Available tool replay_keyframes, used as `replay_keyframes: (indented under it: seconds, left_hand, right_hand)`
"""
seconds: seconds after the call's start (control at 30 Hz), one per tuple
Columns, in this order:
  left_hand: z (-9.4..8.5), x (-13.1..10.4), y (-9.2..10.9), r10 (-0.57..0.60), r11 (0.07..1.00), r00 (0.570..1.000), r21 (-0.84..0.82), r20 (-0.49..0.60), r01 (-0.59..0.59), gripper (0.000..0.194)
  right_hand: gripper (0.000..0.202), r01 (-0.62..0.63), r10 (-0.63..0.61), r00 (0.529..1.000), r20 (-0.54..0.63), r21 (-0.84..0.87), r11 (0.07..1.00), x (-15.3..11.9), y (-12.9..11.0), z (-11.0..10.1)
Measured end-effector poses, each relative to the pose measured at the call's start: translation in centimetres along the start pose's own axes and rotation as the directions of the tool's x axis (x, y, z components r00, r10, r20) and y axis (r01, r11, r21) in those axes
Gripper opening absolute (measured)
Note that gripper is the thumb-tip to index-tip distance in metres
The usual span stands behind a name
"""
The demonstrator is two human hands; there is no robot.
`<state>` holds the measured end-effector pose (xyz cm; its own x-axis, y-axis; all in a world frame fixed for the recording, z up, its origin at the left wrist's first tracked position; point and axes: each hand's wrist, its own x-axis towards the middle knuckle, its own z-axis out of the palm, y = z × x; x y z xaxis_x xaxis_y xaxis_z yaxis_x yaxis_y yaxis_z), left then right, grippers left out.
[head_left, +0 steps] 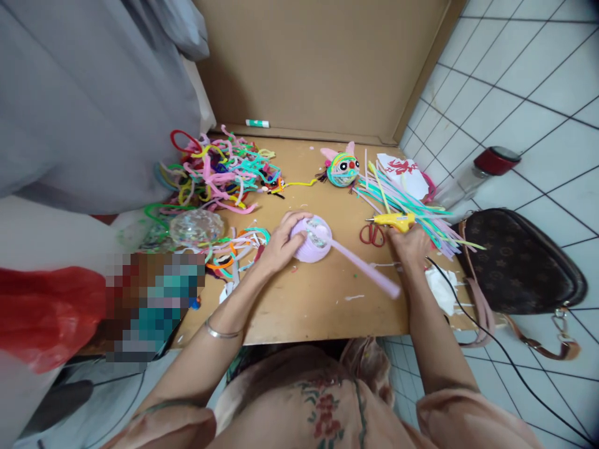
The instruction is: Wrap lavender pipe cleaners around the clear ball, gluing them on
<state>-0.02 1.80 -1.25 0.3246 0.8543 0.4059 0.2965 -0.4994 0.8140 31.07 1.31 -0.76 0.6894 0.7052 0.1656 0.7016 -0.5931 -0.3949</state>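
Near the middle of the table, my left hand (286, 243) grips a round lilac bowl-like piece (312, 251) by its left side, thumb over the rim. A lilac strip (365, 267) runs from this piece toward the lower right. On the right, my right hand (412, 244) is wrapped round the handle of a yellow glue gun (395, 220), whose nozzle points left. Red-handled scissors (372, 234) lie just below the nozzle. Behind the lilac piece stands a small striped figure (342, 167) with pink ears and black eyes.
A tangled heap of coloured fuzzy stems (219, 165) lies at the back left, a clear ball (196, 226) in front of it. Straight stems (412, 202) spread at the right beside a brown bag (519, 262). A black cord (486, 349) trails down the right.
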Motion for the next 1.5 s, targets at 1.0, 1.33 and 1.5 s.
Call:
replay_keyframes:
  seconds: [1.0,1.33,1.5]
  left_hand:
    - [-0.1,0.1,-0.2,-0.012,1.0,1.0,-0.004,-0.009,0.012,0.044]
    - [-0.2,0.2,0.0,-0.016,0.999,1.0,-0.031,-0.005,0.016,0.043]
    - [-0.2,0.2,-0.2,-0.008,1.0,1.0,-0.028,0.007,0.008,0.043]
  right_hand:
    - [0.028,0.502,-0.408,0.864,-0.294,0.443,0.742,-6.9,-5.9,1.0]
    - [0.023,0.649,-0.49,0.75,-0.444,0.348,0.677,-7.2,-6.1,2.0]
    - [0.021,0.687,-0.52,0.714,-0.469,0.33,0.647,-7.1,-6.1,2.1]
